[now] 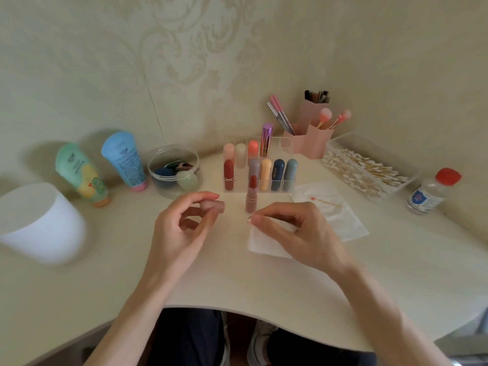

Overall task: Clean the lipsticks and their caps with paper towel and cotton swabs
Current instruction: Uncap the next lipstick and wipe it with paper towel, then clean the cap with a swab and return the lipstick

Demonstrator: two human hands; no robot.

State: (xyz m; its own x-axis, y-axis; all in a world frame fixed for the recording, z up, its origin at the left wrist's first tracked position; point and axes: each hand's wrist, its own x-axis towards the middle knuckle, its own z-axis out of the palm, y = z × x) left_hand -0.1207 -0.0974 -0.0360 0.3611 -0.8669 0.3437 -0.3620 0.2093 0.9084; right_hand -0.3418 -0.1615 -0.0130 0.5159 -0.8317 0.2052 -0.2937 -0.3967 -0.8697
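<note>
An uncapped lipstick (251, 195) with a pink base and a dark red bullet stands upright on the desk between my hands. My left hand (182, 228) pinches its pale pink cap (212, 206) between thumb and fingertips, open end toward the right. My right hand (293, 233) pinches a folded white paper towel (264, 243), whose tip carries a red smear. A used cotton swab (326, 201) with a red tip lies on a second paper towel (340, 215) to the right.
A clear organizer (260, 170) holds several capped lipsticks behind. A tray of cotton swabs (367, 169), a red-capped bottle (433, 191), pink brush holders (309, 133), a sponge jar (173, 170), two tubes (124, 161) and a white container (39, 223) ring the desk.
</note>
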